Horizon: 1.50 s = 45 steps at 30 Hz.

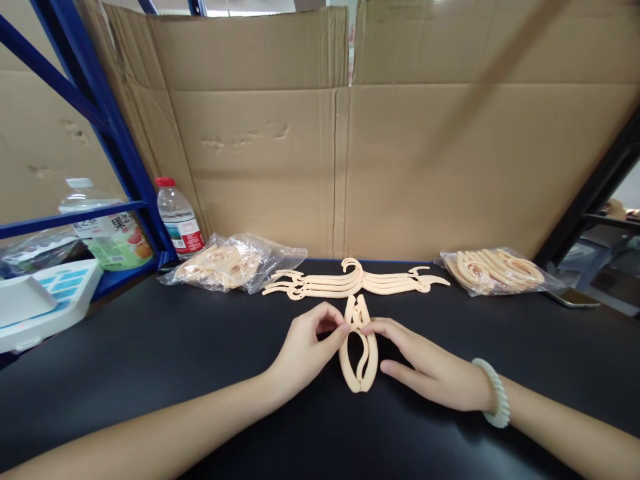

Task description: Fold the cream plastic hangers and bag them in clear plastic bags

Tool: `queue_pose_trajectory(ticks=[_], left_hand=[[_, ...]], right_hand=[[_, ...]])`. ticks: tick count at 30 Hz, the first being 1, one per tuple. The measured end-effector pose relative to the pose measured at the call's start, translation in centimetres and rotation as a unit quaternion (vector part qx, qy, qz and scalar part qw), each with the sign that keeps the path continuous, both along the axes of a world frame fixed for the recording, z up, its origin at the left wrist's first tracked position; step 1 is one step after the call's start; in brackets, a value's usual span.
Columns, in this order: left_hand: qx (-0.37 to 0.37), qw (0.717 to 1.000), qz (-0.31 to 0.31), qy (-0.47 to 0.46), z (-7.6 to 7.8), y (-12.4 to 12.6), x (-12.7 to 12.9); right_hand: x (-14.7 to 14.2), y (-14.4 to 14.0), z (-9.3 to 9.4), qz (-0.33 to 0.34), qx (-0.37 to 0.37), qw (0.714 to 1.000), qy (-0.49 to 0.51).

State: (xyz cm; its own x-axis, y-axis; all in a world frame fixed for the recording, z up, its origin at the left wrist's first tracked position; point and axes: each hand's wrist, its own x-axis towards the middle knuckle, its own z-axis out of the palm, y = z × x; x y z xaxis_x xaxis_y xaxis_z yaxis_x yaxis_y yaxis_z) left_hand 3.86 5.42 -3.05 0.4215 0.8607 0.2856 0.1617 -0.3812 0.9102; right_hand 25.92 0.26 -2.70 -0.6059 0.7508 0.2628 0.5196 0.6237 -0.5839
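A folded peach plastic hanger (358, 353) lies on the black table (150, 347) between my hands. My left hand (305, 350) pinches its upper left side with thumb and fingertips. From the right, my right hand (425, 367) touches the hanger's upper right side with its fingertips, and a pale bead bracelet (495, 393) sits on that wrist. Just beyond the hanger lies a small stack of unfolded peach hangers (350, 280), spread wide with hooks up.
A clear bag of hanger parts (233, 263) lies at the back left and another bag (495, 270) at the back right. Cardboard sheets (350, 153) wall off the back. A water bottle (179, 217), a juice bottle (113, 233) and a white device (40, 300) stand left; a phone (573, 298) lies right.
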Motion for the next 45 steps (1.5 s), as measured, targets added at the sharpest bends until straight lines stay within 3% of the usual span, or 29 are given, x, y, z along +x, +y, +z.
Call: queue_pose_trajectory(ticks=[3,6,13,22,30,45], left_hand=[[0.073,0.994,-0.009,0.082,0.1,0.2,-0.2],[0.097,0.985,-0.015,0.143,0.2,0.0,-0.3],[0.159,0.981,-0.042,0.105,-0.3,0.1,-0.4],[0.128,0.983,0.006,0.132,-0.1,-0.1,-0.5],[0.148,0.979,-0.005,0.140,-0.5,0.1,-0.7],[0.176,0.971,-0.021,0.159,-0.4,0.3,-0.8]], right_hand=[[0.4,0.5,-0.5,-0.018,0.027,0.999,-0.033],[0.7,0.8,-0.9,-0.035,0.047,0.997,-0.047],[0.6,0.9,-0.7,-0.062,0.057,0.996,-0.030],[0.6,0.6,-0.1,-0.072,0.078,0.994,0.025],[0.4,0.9,-0.3,-0.042,0.062,0.997,0.021],[0.9,1.3,-0.5,-0.049,0.063,0.997,-0.004]])
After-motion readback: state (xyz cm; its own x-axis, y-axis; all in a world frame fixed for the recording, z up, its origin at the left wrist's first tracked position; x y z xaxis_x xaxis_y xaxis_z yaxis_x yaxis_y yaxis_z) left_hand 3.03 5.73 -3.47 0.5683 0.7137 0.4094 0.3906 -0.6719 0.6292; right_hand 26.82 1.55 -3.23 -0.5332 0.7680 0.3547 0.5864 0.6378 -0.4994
